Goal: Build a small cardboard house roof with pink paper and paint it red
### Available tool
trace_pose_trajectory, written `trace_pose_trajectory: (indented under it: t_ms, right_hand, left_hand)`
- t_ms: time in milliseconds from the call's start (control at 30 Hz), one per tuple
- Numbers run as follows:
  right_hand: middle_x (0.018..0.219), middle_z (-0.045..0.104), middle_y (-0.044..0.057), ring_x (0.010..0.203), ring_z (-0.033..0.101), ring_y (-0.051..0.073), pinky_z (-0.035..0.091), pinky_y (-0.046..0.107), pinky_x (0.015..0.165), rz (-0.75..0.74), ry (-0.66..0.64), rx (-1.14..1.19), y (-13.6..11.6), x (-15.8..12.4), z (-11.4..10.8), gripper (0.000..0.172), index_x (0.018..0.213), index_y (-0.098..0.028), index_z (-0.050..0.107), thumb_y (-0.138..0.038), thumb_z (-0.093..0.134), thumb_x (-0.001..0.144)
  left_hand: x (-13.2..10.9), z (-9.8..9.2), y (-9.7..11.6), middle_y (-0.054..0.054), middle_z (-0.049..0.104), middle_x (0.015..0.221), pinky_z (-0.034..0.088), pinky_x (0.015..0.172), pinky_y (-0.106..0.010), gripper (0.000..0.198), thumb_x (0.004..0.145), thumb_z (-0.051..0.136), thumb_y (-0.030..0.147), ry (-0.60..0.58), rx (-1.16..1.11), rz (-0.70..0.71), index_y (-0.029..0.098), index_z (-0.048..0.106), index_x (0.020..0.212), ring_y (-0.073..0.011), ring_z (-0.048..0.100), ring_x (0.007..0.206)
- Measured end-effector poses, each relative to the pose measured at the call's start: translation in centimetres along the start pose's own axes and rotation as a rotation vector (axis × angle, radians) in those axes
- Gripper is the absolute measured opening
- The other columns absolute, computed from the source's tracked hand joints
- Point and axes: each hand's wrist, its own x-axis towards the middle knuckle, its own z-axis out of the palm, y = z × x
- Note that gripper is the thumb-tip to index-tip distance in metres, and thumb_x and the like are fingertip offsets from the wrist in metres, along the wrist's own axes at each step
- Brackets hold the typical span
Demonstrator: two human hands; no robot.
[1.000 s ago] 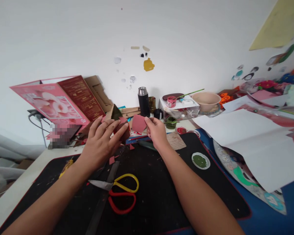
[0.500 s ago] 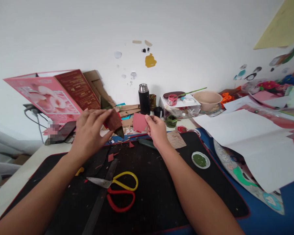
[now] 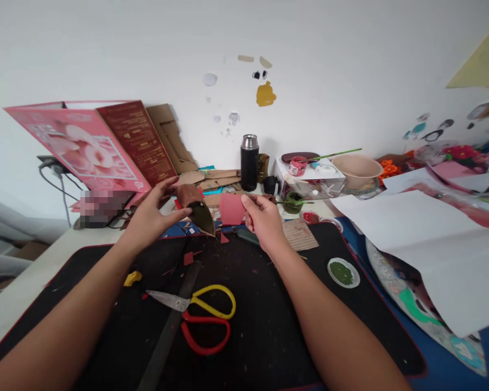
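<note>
My left hand [image 3: 151, 217] is closed on a painted pointed piece [image 3: 202, 216], reddish brown at the top and dark green toward its tip. The thumb presses its near face, and the tip points down and right. My right hand [image 3: 264, 221] pinches a small sheet of pinkish-red paper [image 3: 232, 210] at its right edge. Both pieces are in the air above the far edge of the black mat [image 3: 264, 320], a small gap between them. Below lie scissors [image 3: 187, 304] with one yellow and one red handle, across a long dark ruler-like strip [image 3: 166, 336].
Red scraps [image 3: 188, 258] and a corrugated cardboard piece [image 3: 300, 234] lie on the mat near a dish of green paint [image 3: 343, 272]. Behind stand a black thermos [image 3: 249, 165] and a jar of green paint [image 3: 293, 202]. White paper [image 3: 427, 244] spreads at right; a pink box [image 3: 85, 152] leans at left.
The painted piece has turned in my left hand, so more of its dark green part shows. The red paper has tilted slightly in my right hand. The whole view has shifted a little.
</note>
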Motion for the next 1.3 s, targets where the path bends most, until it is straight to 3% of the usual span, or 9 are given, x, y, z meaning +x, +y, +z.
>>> trace_pose_trajectory:
  t_ms: [400, 600, 700, 800, 867, 967, 1033, 1167, 1300]
  right_hand:
    - [0.047, 0.048, -0.010, 0.035, 0.040, 0.008, 0.025, 0.020, 0.033, -0.002, -0.012, -0.079, 1.4, 0.1, -0.1, 0.041, 0.079, -0.022, 0.065, -0.059, 0.081, 0.083]
    - [0.048, 0.049, -0.009, 0.035, 0.041, 0.008, 0.026, 0.020, 0.033, 0.012, -0.016, -0.079, 1.4, 0.0, 0.0, 0.043, 0.078, -0.022, 0.064, -0.060, 0.083, 0.082]
    - [0.049, 0.049, -0.010, 0.035, 0.041, 0.008, 0.026, 0.020, 0.033, 0.018, -0.010, -0.072, 1.2, -0.1, 0.0, 0.044, 0.079, -0.021, 0.065, -0.061, 0.084, 0.080]
    - [0.049, 0.048, -0.010, 0.036, 0.041, 0.008, 0.025, 0.020, 0.033, 0.017, -0.011, -0.072, 1.1, -0.1, 0.1, 0.045, 0.080, -0.022, 0.064, -0.062, 0.084, 0.080]
    - [0.049, 0.048, -0.010, 0.036, 0.041, 0.009, 0.026, 0.021, 0.034, 0.012, -0.016, -0.083, 1.1, -0.2, 0.1, 0.044, 0.079, -0.022, 0.064, -0.062, 0.083, 0.080]
    - [0.049, 0.048, -0.009, 0.037, 0.041, 0.009, 0.027, 0.021, 0.034, -0.002, -0.021, -0.108, 1.4, -0.2, 0.2, 0.045, 0.079, -0.022, 0.065, -0.063, 0.083, 0.081]
    - [0.049, 0.049, -0.009, 0.037, 0.042, 0.010, 0.028, 0.022, 0.034, -0.010, -0.021, -0.125, 1.6, -0.1, 0.1, 0.044, 0.078, -0.022, 0.065, -0.063, 0.082, 0.081]
    - [0.051, 0.051, -0.008, 0.038, 0.043, 0.010, 0.030, 0.022, 0.035, -0.016, -0.026, -0.142, 1.8, 0.0, 0.0, 0.043, 0.079, -0.022, 0.065, -0.063, 0.080, 0.084]
    - [0.050, 0.050, -0.008, 0.039, 0.043, 0.010, 0.031, 0.022, 0.037, -0.050, -0.041, -0.173, 1.5, -0.2, 0.1, 0.040, 0.083, -0.021, 0.068, -0.060, 0.077, 0.087]
  left_hand:
    - [1.1, 1.6, -1.9, -0.017, 0.056, 0.162, 0.046, 0.119, -0.055, 0.090, 0.084, 0.077, 0.053, -0.312, 0.071, 0.030, 0.022, 0.045, 0.162, -0.0333, 0.061, 0.141]
    - [0.3, 1.0, -2.0, -0.019, 0.051, 0.165, 0.041, 0.123, -0.054, 0.087, 0.082, 0.076, 0.062, -0.275, 0.080, 0.018, 0.020, 0.053, 0.155, -0.0357, 0.052, 0.150]
    - [-1.9, 0.6, -0.8, -0.018, 0.067, 0.145, 0.054, 0.107, -0.049, 0.073, 0.086, 0.072, 0.064, -0.114, 0.168, -0.019, 0.017, 0.061, 0.141, -0.0327, 0.068, 0.127]
    - [-5.1, 0.6, 0.9, -0.008, 0.076, 0.099, 0.058, 0.078, -0.039, 0.047, 0.092, 0.068, 0.061, -0.039, 0.351, -0.051, 0.019, 0.069, 0.112, -0.0265, 0.072, 0.088]
    - [-7.1, 0.8, 2.1, -0.004, 0.074, 0.088, 0.054, 0.069, -0.034, 0.036, 0.097, 0.067, 0.055, -0.087, 0.462, 0.023, 0.022, 0.070, 0.110, -0.0237, 0.070, 0.077]
    - [-9.0, 1.8, 3.7, -0.005, 0.078, 0.096, 0.054, 0.073, -0.033, 0.020, 0.103, 0.060, 0.032, -0.228, 0.626, 0.323, 0.023, 0.071, 0.118, -0.0226, 0.074, 0.084]
    - [-9.2, 2.7, 4.5, -0.005, 0.077, 0.091, 0.053, 0.070, -0.032, 0.031, 0.100, 0.057, 0.013, -0.373, 0.774, 0.461, 0.020, 0.070, 0.128, -0.0222, 0.074, 0.082]
    - [-8.4, 4.4, 5.6, -0.006, 0.074, 0.088, 0.051, 0.065, -0.033, 0.052, 0.092, 0.060, 0.001, -0.540, 1.008, 0.505, 0.015, 0.063, 0.142, -0.0234, 0.073, 0.079]
    - [-7.8, 5.4, 5.6, -0.008, 0.074, 0.090, 0.049, 0.062, -0.035, 0.032, 0.094, 0.061, 0.002, -0.607, 1.071, 0.492, 0.015, 0.072, 0.120, -0.0259, 0.072, 0.079]
